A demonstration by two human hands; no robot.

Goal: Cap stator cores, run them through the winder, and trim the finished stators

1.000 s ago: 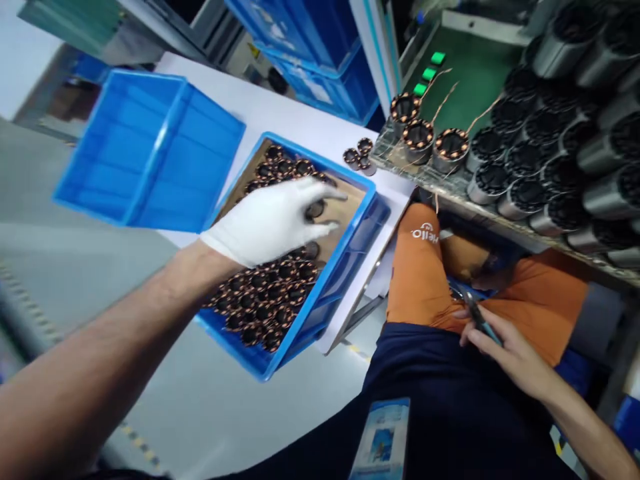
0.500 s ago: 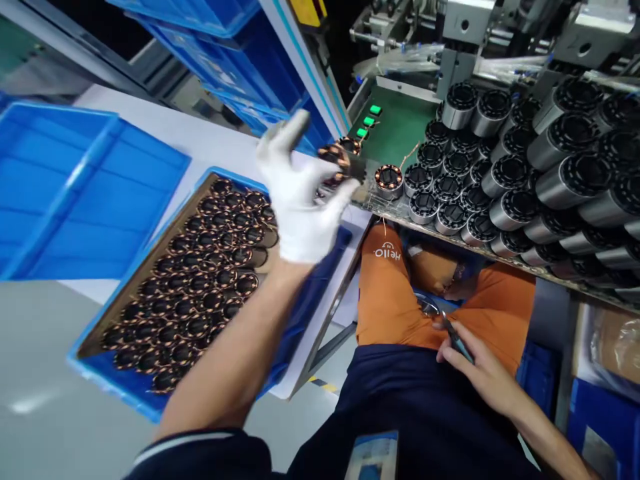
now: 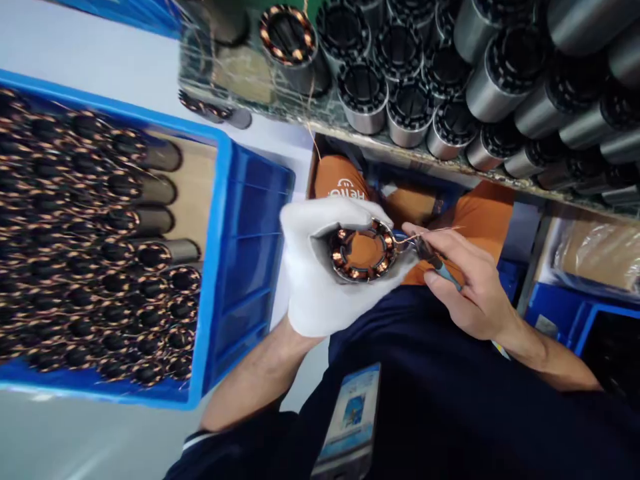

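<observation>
My left hand [image 3: 315, 280], in a white glove, is wrapped round a copper-wound stator [image 3: 356, 273] above my lap, its open ring facing up. Copper wires stick out from the ring's right side. Bare and ungloved, my right hand [image 3: 473, 283] grips a small cutter [image 3: 443, 270] with a blue-grey handle. The tool's jaws are at the wires, close to the left glove's fingertips. Whether the jaws are closed on the wires I cannot tell.
A blue bin [image 3: 207, 267] on the left holds several wound stators. Metal cylinders [image 3: 365, 120] crowd the bench edge [image 3: 280, 110], beside one copper-wound stator [image 3: 295, 53]. A phone [image 3: 353, 413] lies against the dark shirt.
My left hand has come from the bench to above my lap, now holding a stator upright. My right hand has raised the cutter to its wires. The view has shifted closer.
</observation>
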